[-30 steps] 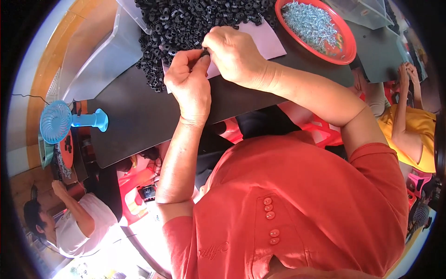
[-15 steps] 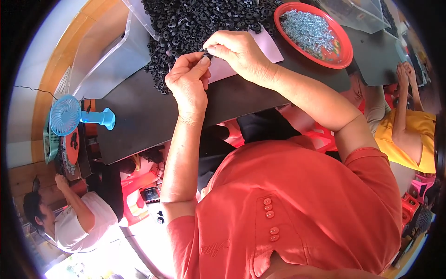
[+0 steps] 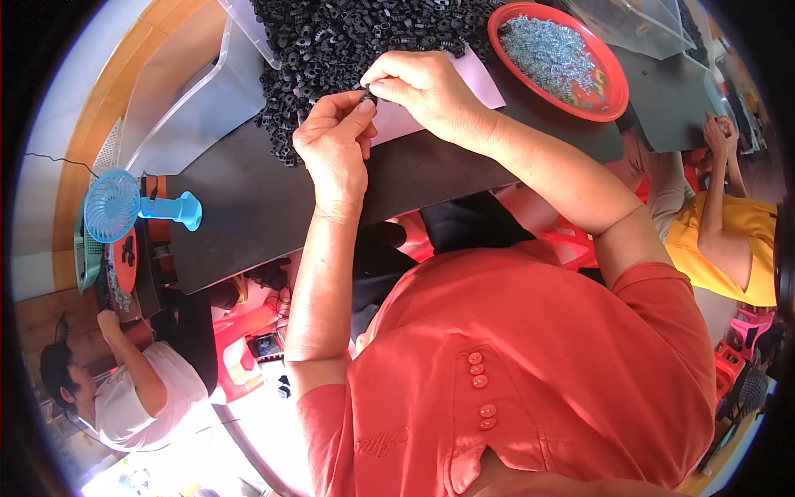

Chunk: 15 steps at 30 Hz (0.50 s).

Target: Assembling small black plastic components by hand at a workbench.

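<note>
Between my two hands is a small black plastic part [image 3: 369,96], mostly covered by the fingers. My left hand [image 3: 335,149] pinches it with thumb and forefinger from the left. From the right, the thumb and fingertips of my right hand [image 3: 426,87] close on its top; whether they hold anything smaller as well, I cannot tell. Beyond both hands lies a large heap of similar black plastic parts [image 3: 331,50]. A pink sheet [image 3: 480,79] lies on the table under my right hand. Farther right, a red oval tray [image 3: 609,101] carries many small shiny metal pieces [image 3: 546,54].
A clear plastic bin [image 3: 195,116] stands left of the heap, another clear bin [image 3: 638,29] at the far right. A small blue fan [image 3: 116,205] sits at the dark table's [image 3: 240,199] left end. One person [image 3: 149,389] sits left, another in yellow [image 3: 720,248] right.
Both hands stay almost in place, fingers still closed at the small black part. The whole view has shifted very slightly.
</note>
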{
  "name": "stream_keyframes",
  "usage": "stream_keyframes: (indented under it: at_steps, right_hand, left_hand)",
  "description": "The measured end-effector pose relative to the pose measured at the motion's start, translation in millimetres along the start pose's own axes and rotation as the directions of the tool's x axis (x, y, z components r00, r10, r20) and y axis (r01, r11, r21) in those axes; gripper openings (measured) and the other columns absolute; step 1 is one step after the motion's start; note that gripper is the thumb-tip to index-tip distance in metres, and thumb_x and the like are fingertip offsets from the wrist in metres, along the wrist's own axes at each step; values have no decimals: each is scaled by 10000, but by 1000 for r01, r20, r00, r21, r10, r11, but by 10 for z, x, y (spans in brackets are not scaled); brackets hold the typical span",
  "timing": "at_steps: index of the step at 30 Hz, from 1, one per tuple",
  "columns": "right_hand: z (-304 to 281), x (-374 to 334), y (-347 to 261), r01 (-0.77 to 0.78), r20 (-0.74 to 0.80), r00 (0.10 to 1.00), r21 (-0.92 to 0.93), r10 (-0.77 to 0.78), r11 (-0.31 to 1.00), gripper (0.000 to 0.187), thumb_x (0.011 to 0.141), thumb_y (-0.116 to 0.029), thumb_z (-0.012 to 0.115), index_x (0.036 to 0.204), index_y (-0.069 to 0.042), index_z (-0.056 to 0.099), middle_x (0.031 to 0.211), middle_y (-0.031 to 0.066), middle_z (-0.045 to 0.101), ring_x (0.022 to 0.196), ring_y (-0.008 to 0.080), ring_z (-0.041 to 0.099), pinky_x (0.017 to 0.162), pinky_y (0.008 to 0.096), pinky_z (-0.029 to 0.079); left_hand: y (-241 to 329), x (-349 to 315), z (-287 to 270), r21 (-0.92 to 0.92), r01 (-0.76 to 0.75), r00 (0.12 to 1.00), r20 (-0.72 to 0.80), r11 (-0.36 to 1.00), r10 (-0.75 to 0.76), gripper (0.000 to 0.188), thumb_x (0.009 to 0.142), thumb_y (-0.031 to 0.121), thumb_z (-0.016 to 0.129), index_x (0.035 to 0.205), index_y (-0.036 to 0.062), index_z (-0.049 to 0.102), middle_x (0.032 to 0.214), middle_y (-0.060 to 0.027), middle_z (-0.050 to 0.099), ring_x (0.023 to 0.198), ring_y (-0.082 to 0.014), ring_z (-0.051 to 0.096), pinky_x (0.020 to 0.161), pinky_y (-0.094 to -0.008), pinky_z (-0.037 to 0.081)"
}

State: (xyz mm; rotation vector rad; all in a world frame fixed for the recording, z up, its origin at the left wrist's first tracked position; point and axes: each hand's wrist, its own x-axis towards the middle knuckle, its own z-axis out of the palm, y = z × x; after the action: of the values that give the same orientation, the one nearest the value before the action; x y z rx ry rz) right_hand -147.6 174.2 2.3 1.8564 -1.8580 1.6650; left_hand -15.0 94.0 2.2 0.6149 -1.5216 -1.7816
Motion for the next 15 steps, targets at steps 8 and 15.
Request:
stream_keyframes:
  at_steps: [8, 15]
  right_hand:
    - [-41, 7, -6, -203, 112, 974, 53, 196, 978, 134, 907, -117, 614, 964, -8, 667, 758, 85, 664, 696, 134, 629, 621, 288, 484]
    - [-5, -41, -2, 38, 22, 999, -209, -34, 977, 67, 862, -74, 628, 909, -27, 623, 791, 109, 644, 724, 262, 651, 610, 343, 495]
  left_hand:
    - [-23, -9, -3, 83, -29, 1000, 4, 996, 29, 118, 849, 1, 650, 945, -66, 646, 690, -75, 624, 505, -87, 506, 433, -201, 361]
    - [-36, -16, 14, 124, -5, 1000, -8, 992, 6, 110, 843, 5, 651, 933, -57, 654, 686, -70, 621, 498, -78, 500, 423, -196, 353]
